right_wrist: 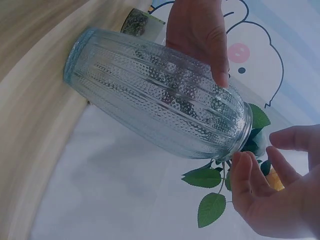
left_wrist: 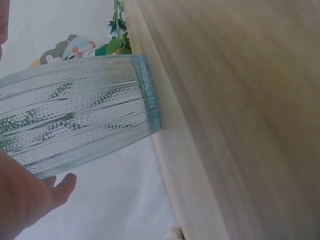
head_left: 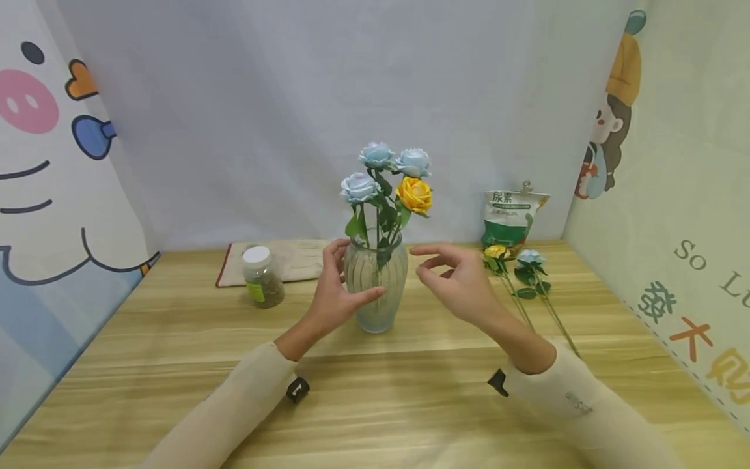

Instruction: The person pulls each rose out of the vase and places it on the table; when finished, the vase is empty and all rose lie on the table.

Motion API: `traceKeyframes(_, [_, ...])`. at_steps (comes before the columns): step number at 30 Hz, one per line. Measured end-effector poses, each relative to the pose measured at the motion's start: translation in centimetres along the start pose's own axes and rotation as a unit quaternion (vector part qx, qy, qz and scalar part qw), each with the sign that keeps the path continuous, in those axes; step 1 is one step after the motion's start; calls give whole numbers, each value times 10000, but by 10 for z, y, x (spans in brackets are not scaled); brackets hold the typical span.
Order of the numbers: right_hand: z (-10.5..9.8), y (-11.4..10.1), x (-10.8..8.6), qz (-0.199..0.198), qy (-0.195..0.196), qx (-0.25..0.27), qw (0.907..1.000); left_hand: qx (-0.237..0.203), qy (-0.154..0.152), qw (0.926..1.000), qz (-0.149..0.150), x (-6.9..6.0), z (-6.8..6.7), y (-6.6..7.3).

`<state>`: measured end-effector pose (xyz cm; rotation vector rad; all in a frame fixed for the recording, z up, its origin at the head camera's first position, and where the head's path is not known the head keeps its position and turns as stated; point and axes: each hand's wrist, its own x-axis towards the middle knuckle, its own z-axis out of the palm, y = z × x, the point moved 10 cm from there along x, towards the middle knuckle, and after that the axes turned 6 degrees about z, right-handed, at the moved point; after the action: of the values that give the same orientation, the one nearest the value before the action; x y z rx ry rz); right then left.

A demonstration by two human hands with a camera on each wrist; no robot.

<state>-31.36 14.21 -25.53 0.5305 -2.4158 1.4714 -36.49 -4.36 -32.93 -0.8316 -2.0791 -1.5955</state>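
Note:
A clear ribbed glass vase stands upright on the table, holding three pale blue roses and a yellow rose with green leaves. My left hand holds the vase from its left side, thumb across the front and fingers curled round behind. Close to the vase's rim on the right, my right hand has loosely bent fingers with nothing between them. In the right wrist view, its fingertips appear beside the rim and leaves; whether they touch is unclear.
On the wooden table, a yellow rose and a blue rose lie at the right. Behind them stands a clipped green-and-white bag. A white-lidded jar stands at the left before pale fabric gloves. Curtains enclose the table.

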Motion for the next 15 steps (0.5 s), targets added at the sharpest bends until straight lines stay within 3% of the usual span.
traceKeyframes(9, [2, -10, 3, -274, 499, 331, 9978, -216, 1, 9997, 80, 3, -1, -1])
traceKeyframes(15, [6, -8, 5, -253, 514, 381, 9976, -240, -39, 9996, 128, 2, 0, 1])
